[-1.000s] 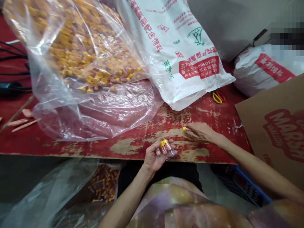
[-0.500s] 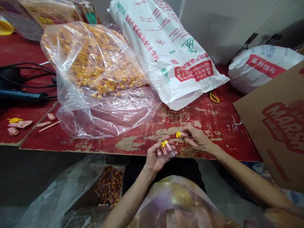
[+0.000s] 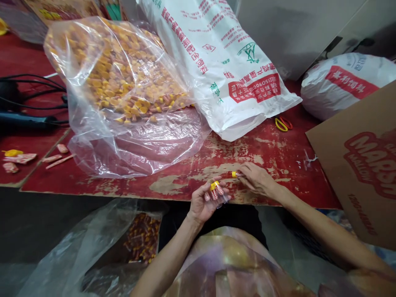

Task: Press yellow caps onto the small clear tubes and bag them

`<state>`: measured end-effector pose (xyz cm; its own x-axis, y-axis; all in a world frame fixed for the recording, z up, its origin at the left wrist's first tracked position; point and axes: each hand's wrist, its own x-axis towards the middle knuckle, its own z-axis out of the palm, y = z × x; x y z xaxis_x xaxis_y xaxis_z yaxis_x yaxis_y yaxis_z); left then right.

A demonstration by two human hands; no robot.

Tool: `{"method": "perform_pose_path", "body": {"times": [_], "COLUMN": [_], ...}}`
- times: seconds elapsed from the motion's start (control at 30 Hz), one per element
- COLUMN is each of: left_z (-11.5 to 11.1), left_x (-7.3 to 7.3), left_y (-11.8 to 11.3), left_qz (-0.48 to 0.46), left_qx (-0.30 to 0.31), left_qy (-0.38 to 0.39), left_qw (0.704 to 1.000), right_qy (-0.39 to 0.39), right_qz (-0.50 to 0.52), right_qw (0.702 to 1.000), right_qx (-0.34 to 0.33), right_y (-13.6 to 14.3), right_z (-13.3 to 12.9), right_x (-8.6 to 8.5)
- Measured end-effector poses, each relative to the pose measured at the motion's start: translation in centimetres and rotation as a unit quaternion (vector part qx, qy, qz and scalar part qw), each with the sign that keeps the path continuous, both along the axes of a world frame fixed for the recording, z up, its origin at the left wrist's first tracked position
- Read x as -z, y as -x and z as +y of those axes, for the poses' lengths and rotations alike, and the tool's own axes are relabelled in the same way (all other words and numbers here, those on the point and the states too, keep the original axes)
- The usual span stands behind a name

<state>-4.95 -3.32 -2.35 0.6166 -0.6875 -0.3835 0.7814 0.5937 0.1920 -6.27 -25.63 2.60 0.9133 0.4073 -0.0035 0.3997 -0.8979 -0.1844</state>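
While the left hand (image 3: 200, 203) is half closed around several yellow-capped tubes (image 3: 215, 190), the right hand (image 3: 256, 178), near it, pinches another capped tube (image 3: 234, 174), with a clear bag (image 3: 145, 150) beyond both.

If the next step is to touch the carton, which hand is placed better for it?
Probably the right hand: it is nearer the carton, though it holds a yellow-capped tube. The left hand is farther away and holds several tubes.
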Motion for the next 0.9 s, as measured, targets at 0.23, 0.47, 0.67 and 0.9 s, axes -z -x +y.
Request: {"method": "perform_pose_path", "body": {"times": [0.23,0.47,0.67,0.9], "left_z": [0.0,0.1,0.2,-0.1], "left_x": [0.1,0.4,0.4,0.1], "left_y": [-0.1,-0.4,-0.7,-1.4], "left_qz": [0.0,0.005,0.022,0.05], "left_qx": [0.007,0.01,0.014,0.012], "left_qy": [0.016,0.04,0.042,0.051], "left_qw": [1.0,0.999,0.999,0.997], "right_qy": [0.096,0.141,0.206,0.267], "right_qz": [0.12,0.148,0.205,0.292], "right_qw": [0.988,0.978,0.957,0.918], "right_qx": [0.011,0.035,0.003,-0.012], "right_y": [0.6,0.7,-0.6,-2.3], "right_z": [-2.8,-2.8,-1.6,-0.9], "right_x": [0.0,0.3,-1.2,-2.1]}}
